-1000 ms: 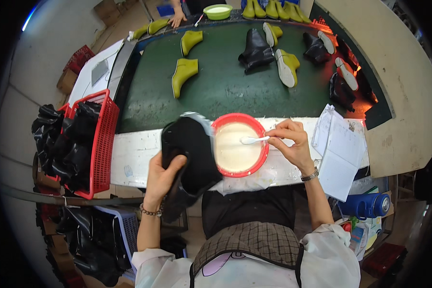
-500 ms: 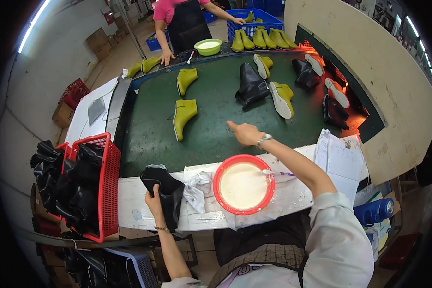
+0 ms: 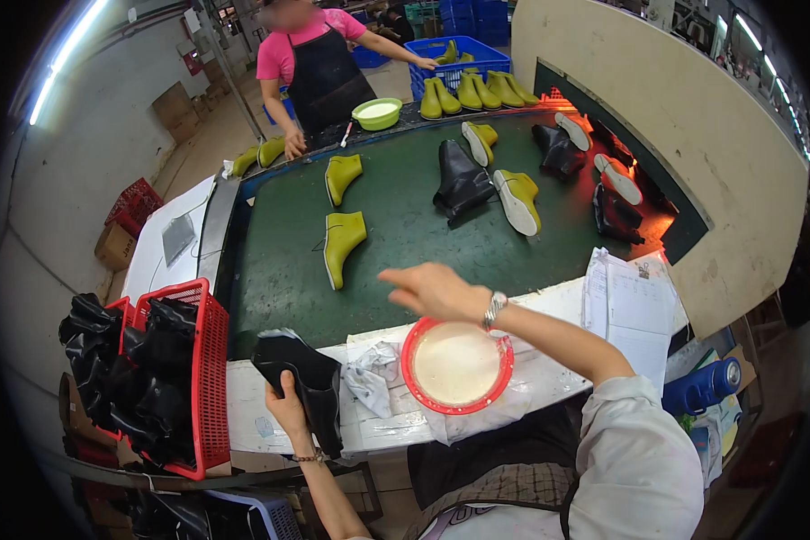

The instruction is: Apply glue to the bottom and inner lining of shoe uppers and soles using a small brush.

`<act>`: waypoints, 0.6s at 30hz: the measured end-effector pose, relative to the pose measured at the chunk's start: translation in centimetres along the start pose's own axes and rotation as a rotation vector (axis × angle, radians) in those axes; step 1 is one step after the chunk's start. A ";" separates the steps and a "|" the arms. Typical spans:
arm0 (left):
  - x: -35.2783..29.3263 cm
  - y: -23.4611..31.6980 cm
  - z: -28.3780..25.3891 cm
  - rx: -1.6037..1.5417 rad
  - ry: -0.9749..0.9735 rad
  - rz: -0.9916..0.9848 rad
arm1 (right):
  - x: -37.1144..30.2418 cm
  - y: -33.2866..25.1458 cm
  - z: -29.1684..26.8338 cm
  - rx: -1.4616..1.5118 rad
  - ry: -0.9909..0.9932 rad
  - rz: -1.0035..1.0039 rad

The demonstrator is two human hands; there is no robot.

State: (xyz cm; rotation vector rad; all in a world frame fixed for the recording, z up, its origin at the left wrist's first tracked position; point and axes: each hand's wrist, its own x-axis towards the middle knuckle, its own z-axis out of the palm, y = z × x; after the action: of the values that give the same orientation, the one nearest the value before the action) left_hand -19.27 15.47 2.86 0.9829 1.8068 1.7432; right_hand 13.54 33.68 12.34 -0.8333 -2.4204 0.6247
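My left hand [image 3: 288,411] grips a black leather boot upper [image 3: 308,382] over the white bench edge; its opening is tilted toward the far left. My right hand [image 3: 436,292] is in the air just beyond a red bowl [image 3: 410,378] of cream-coloured liquid, its index finger stretched to the left and nothing visible in it. A crumpled white cloth [image 3: 369,378] lies between the boot upper and the bowl. Farther off, on the green conveyor belt [image 3: 279,234], a yellow-green ankle boot [image 3: 344,247] lies on its side, with another [image 3: 342,177] behind it.
Black boot uppers fill a red basket [image 3: 209,387] at left. More boots, including a black one [image 3: 462,184], lie on the belt toward a glowing orange opening [image 3: 659,227]. Papers [image 3: 630,306] and a blue bottle [image 3: 702,389] are at right. A co-worker [image 3: 319,72] stands across.
My right hand has moved left and nearer to me, toward the bowl. The boot upper in my left hand has tipped and turned slightly. The co-worker's hand at the belt edge has shifted.
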 end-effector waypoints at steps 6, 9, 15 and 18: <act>-3.0 9.1 5.1 -0.116 -0.008 0.238 | -4.2 -12.4 0.9 0.192 0.230 -0.346; -4.5 11.6 6.2 -0.203 0.005 0.260 | -5.7 -14.3 1.4 0.054 0.300 -0.368; -6.4 13.5 4.9 -0.480 -0.354 0.142 | -7.1 -15.3 0.5 0.038 0.198 -0.362; -8.7 13.5 3.8 -0.307 -0.643 0.199 | -7.6 -15.7 0.0 0.051 0.349 -0.475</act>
State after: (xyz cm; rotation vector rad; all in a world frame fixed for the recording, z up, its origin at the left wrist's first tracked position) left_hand -8.34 10.89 14.34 1.4151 1.0378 1.5049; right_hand 12.03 17.55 18.89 -0.2907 -2.1556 0.3225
